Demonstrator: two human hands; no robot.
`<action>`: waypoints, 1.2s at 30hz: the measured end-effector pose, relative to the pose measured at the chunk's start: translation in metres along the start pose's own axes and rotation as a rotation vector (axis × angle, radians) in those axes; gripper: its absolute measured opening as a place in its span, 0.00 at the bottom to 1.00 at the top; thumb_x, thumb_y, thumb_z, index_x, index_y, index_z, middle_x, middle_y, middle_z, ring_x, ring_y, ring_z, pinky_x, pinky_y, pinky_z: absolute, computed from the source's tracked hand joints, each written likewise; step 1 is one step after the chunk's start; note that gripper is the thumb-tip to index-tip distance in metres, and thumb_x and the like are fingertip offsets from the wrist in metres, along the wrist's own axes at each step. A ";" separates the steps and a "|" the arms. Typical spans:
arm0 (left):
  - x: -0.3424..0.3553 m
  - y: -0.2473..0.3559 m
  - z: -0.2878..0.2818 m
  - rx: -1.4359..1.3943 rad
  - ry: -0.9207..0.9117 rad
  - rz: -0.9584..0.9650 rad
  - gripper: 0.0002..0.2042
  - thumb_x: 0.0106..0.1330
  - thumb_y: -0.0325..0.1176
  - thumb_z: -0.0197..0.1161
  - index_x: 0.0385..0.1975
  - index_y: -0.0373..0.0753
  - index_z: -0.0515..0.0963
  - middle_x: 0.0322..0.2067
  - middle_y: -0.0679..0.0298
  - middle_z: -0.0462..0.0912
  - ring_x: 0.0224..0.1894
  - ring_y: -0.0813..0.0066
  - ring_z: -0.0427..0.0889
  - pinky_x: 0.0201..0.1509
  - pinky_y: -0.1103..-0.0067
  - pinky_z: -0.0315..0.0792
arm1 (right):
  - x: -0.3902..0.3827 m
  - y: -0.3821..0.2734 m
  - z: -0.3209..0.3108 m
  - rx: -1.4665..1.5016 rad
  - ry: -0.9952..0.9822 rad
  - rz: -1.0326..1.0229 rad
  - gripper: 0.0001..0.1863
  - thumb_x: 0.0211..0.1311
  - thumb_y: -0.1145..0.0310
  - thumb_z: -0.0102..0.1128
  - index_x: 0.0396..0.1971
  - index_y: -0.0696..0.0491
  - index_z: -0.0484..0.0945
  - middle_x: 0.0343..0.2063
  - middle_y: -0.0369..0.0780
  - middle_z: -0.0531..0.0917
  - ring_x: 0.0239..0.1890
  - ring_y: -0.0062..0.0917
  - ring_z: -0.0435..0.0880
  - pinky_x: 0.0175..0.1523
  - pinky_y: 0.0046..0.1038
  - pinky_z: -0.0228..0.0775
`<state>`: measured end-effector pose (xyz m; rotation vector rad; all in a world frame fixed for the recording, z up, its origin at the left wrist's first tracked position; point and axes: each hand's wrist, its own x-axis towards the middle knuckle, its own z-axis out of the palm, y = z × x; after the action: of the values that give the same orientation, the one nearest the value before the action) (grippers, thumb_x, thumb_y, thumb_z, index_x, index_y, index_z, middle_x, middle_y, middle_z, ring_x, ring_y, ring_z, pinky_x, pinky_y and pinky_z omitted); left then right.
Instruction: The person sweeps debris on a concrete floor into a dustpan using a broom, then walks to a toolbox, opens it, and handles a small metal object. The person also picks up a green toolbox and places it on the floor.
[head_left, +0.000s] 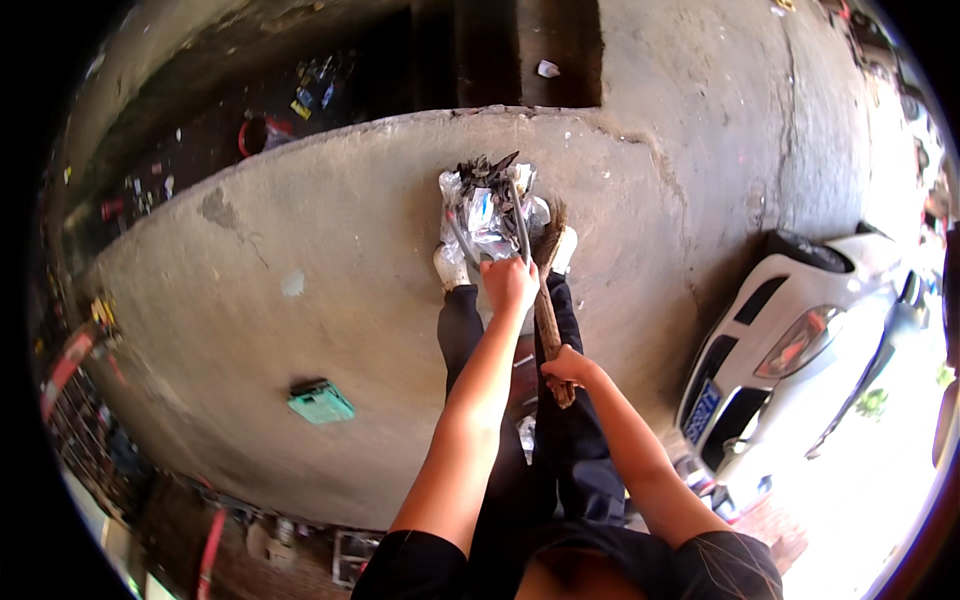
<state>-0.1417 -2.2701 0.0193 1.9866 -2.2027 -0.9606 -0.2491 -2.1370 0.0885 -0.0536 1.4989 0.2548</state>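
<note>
Trash lies near the far edge of the concrete floor, open leftward, left hand outstretched, clamped on a grey handle, right hand clutching a broom.

A brown broom points bristles-forward beside rubbish of clear plastic and dark scraps, overlaid by grey bars.

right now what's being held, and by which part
Right hand: the broom, near the end opposite its bristles. Left hand: a grey handle over the trash, by its near end.
</note>
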 end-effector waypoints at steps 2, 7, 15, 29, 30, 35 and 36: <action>-0.002 -0.001 0.001 -0.027 0.012 -0.005 0.14 0.55 0.40 0.59 0.12 0.38 0.76 0.12 0.57 0.76 0.18 0.61 0.76 0.37 0.69 0.64 | 0.002 0.004 -0.008 -0.089 -0.020 0.010 0.11 0.49 0.74 0.60 0.25 0.66 0.71 0.19 0.45 0.79 0.18 0.29 0.80 0.22 0.29 0.75; -0.009 0.002 0.008 -0.039 -0.007 -0.043 0.13 0.51 0.42 0.62 0.12 0.40 0.77 0.15 0.59 0.78 0.22 0.64 0.77 0.39 0.70 0.63 | -0.005 -0.005 -0.036 -0.064 -0.123 0.050 0.07 0.50 0.75 0.58 0.23 0.63 0.72 0.18 0.42 0.77 0.17 0.28 0.78 0.21 0.29 0.74; -0.010 0.002 0.005 -0.139 0.024 -0.055 0.14 0.57 0.43 0.58 0.15 0.41 0.78 0.19 0.62 0.78 0.30 0.69 0.76 0.45 0.70 0.61 | -0.029 -0.041 -0.055 -0.099 -0.180 0.102 0.06 0.52 0.72 0.57 0.25 0.58 0.72 0.18 0.41 0.77 0.17 0.26 0.77 0.23 0.27 0.73; -0.041 -0.017 0.012 -0.208 0.141 -0.078 0.25 0.62 0.55 0.50 0.13 0.42 0.79 0.15 0.65 0.77 0.25 0.70 0.76 0.51 0.69 0.58 | -0.098 -0.115 -0.059 -0.053 -0.211 0.091 0.11 0.55 0.73 0.55 0.37 0.57 0.66 0.25 0.40 0.75 0.20 0.17 0.70 0.22 0.20 0.65; -0.038 -0.024 0.008 -0.203 0.196 -0.101 0.25 0.64 0.53 0.48 0.13 0.43 0.79 0.14 0.65 0.77 0.24 0.70 0.76 0.49 0.68 0.59 | -0.103 -0.125 -0.050 -0.093 -0.209 0.065 0.12 0.57 0.72 0.53 0.40 0.57 0.66 0.25 0.40 0.75 0.20 0.16 0.69 0.23 0.19 0.63; -0.014 -0.063 -0.021 -0.241 0.345 -0.349 0.24 0.65 0.49 0.47 0.11 0.42 0.77 0.14 0.62 0.76 0.23 0.64 0.76 0.43 0.67 0.60 | -0.083 -0.139 -0.016 -0.109 -0.319 0.050 0.20 0.59 0.71 0.49 0.52 0.54 0.64 0.27 0.38 0.73 0.20 0.14 0.65 0.24 0.16 0.60; -0.007 -0.076 -0.025 -0.243 0.352 -0.376 0.24 0.65 0.49 0.47 0.11 0.42 0.77 0.14 0.62 0.77 0.23 0.64 0.76 0.43 0.67 0.60 | -0.080 -0.144 -0.005 -0.153 -0.334 0.049 0.23 0.59 0.71 0.48 0.56 0.53 0.63 0.27 0.37 0.72 0.20 0.13 0.64 0.24 0.15 0.59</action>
<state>-0.0623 -2.2741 0.0082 2.2784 -1.4933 -0.7794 -0.2292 -2.2883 0.1494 -0.0924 1.1478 0.3978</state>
